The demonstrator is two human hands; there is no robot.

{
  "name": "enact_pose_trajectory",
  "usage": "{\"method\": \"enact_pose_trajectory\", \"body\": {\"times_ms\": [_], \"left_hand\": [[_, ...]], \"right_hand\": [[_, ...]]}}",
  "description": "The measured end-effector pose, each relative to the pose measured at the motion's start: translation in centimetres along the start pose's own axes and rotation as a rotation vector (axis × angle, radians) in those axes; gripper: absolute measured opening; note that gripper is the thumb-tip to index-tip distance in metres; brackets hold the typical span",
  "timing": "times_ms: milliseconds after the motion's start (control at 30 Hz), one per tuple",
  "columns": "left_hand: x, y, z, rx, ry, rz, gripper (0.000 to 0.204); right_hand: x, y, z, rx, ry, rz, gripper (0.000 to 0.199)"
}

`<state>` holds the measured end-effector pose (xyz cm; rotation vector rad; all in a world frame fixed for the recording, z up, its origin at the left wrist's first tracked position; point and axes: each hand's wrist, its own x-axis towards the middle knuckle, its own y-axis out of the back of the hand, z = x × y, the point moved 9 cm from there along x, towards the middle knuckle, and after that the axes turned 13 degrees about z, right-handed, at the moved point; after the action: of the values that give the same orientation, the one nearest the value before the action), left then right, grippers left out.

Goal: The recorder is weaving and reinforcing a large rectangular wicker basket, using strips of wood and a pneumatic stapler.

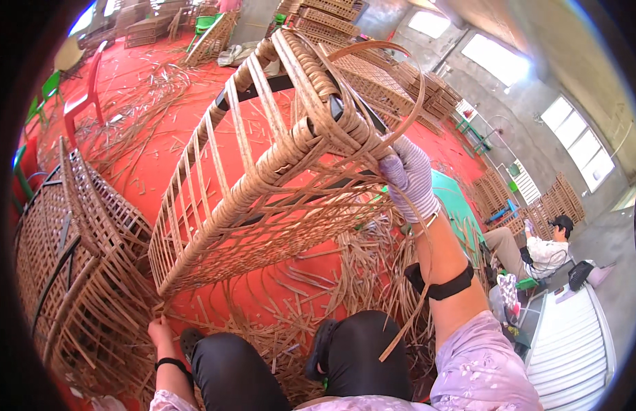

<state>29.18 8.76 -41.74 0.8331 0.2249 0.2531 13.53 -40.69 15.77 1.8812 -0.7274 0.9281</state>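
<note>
A half-woven rattan frame [229, 198] is held up tilted in front of me, its brown strips wound round black bars. My right hand [408, 179], in a striped glove, is closed at its upper right corner. From that corner a long loose strip [421, 89] arches out and hangs past my forearm. Down at the lower left corner, my bare left hand [160, 331] has its fingers closed; whether they grip the frame's end or a strip there is too small to tell. Another woven rattan piece [78, 267] stands to the left, close to that hand.
Cut strips [373, 267] lie heaped on the red floor [277, 288] around my feet. A red chair [85, 99] is at far left. Stacked woven pieces [393, 85] stand behind. A seated person [544, 250] works at right, near a white slatted panel [571, 342].
</note>
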Motion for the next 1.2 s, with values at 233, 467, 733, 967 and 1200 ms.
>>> {"method": "enact_pose_trajectory", "body": {"times_ms": [233,467,733,967,1200], "left_hand": [[0.9,-1.1,-6.6,0.091,0.062,-0.050,0.027],[0.6,2.9,-10.7,0.296,0.105,0.001,0.028],[0.3,5.7,-14.3,0.326,0.104,0.029,0.031],[0.3,4.7,-10.7,0.342,0.127,-0.005,0.044],[0.8,2.3,-14.7,0.428,0.307,-0.074,0.032]], "right_hand": [[0.0,-1.0,-0.5,0.091,-0.032,-0.014,0.049],[0.1,0.6,-0.1,0.063,-0.052,-0.001,0.049],[-1.5,-0.3,0.1,0.119,-0.118,-0.045,0.047],[-0.5,9.1,14.1,-0.161,-0.008,-0.122,0.029],[-1.2,11.3,22.2,0.579,-0.634,-0.101,0.038]]}}
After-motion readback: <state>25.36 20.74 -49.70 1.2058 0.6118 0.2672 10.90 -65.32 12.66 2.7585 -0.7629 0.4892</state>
